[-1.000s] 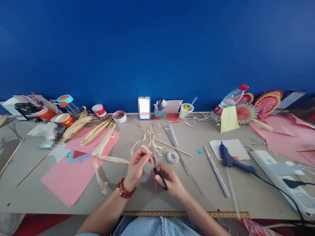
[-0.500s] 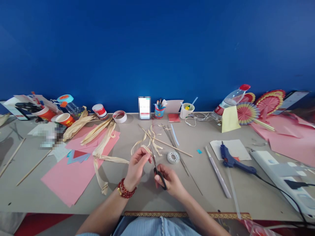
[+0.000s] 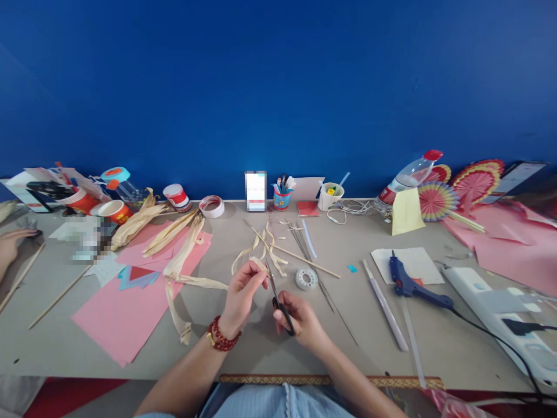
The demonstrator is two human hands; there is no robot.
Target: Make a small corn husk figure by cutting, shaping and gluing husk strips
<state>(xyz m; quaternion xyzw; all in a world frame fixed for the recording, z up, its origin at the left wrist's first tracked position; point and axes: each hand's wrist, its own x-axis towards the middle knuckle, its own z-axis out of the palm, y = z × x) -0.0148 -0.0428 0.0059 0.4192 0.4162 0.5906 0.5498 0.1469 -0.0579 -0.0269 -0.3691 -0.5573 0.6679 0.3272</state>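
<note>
**Over the middle of the table [image 3: 348, 232]: scissors in one hand, pale strip in the other**

Right hand [image 3: 300, 319] with its grip closed around the black handles of the scissors [image 3: 284, 316], blades angled forward and a little to the left. Left hand [image 3: 247, 285] (red bead bracelet [image 3: 224, 335] on the wrist) with its grip pinched shut on a pale strip [image 3: 261, 265], mostly hidden by fingers. Scissor tips just beside the left fingertips; can't tell if touching, or how far apart the blades are.

Just beyond both hands, a loose tangle of curly husk strips [image 3: 272, 247], plus a thin wooden stick [image 3: 308, 263] running off to the right. Near the right hand, a tape roll [image 3: 306, 286] lying flat, with thin wires [image 3: 327, 296] next to it.

Over to the left, bigger husk pieces [image 3: 185, 249] lying partly across pink sheets [image 3: 117, 319]. Over to the right, a lilac-handled tool [image 3: 387, 313], then a blue glue gun [image 3: 407, 285], partly on white paper [image 3: 429, 264].

At the far left edge, another person's hand [image 3: 13, 241] low over the table.
</note>
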